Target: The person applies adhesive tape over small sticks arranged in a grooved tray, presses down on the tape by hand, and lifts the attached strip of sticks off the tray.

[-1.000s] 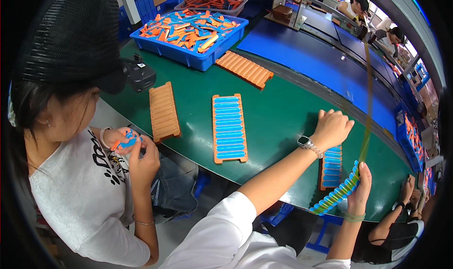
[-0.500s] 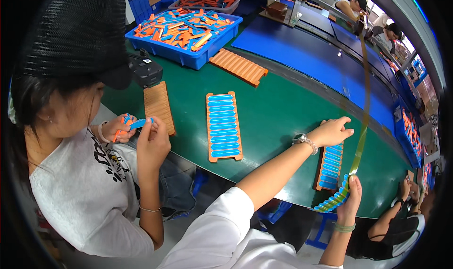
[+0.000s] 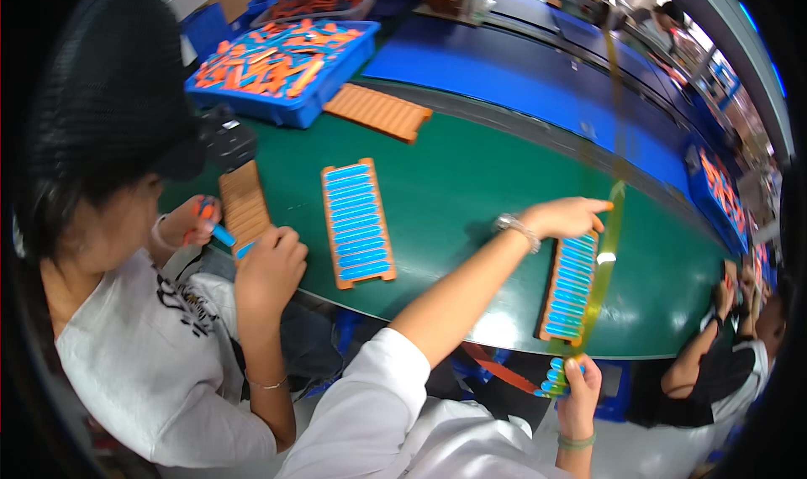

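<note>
My right hand point(image 3: 578, 386), low at the table's front edge, pinches a yellow see-through tape point(image 3: 598, 286) with a row of blue rounded strips point(image 3: 552, 378) stuck to it. From there the tape rises past a ribbed orange tray point(image 3: 549, 311) and on toward the far side. My left hand point(image 3: 565, 217) hovers over the tray's far end, index finger stretched and thumb apart, its fingertip at the tape's edge. Whether it touches the tape I cannot tell. Blue strips lie in rows in that tray. A reddish band point(image 3: 500, 370) hangs down beside the strips at my right hand.
Left of my arm lies another orange tray point(image 3: 388, 265) filled with blue strips. A co-worker point(image 3: 160, 353) at the left handles blue and orange pieces beside a bare orange tray point(image 3: 245, 206). Behind are a heaped blue bin point(image 3: 294, 113) and a ribbed tray point(image 3: 378, 112).
My right hand has moved down and toward me, drawing the tape and its blue strips off the table's edge. My left hand has come to the tape's edge. The view has shifted.
</note>
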A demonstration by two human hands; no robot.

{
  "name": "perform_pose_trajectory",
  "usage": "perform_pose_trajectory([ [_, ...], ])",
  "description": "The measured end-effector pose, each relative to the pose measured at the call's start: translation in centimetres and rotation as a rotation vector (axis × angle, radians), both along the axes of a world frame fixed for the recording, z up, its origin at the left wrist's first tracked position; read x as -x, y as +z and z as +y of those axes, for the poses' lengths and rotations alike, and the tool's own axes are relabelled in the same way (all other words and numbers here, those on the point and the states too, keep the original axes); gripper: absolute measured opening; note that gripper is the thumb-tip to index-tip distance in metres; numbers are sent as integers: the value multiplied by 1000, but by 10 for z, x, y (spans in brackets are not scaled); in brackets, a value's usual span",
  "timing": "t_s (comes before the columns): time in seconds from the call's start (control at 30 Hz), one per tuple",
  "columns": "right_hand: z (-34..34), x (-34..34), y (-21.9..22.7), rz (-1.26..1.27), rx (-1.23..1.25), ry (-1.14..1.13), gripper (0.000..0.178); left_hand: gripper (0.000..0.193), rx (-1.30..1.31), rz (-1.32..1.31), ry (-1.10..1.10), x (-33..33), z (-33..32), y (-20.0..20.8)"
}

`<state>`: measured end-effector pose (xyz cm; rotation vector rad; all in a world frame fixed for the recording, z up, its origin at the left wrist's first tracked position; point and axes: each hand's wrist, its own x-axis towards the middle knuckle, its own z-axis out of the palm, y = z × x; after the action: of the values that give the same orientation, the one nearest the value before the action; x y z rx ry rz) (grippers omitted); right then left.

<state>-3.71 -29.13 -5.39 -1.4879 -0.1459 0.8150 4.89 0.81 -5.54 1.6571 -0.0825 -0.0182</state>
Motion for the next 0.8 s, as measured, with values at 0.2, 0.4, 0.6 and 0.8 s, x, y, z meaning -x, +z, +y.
perform_pose_trajectory([
  [0.2, 10, -2, -11, 131, -72, -15, 15, 85, 269, -58, -140, 17, 11, 14],
  [0.4, 22, 7, -9, 3, -261, -152, 23, 108, -202, -106, 106, 23, 4, 22],
  [0.6, 19, -1, -27, -327, -204, -70, 20, 106, -576, -19, 270, 29, 14, 26],
  [0.8, 19, -4, -15, -354, -100, 15, 23, 107, -536, 28, 278, 30, 13, 29],
])
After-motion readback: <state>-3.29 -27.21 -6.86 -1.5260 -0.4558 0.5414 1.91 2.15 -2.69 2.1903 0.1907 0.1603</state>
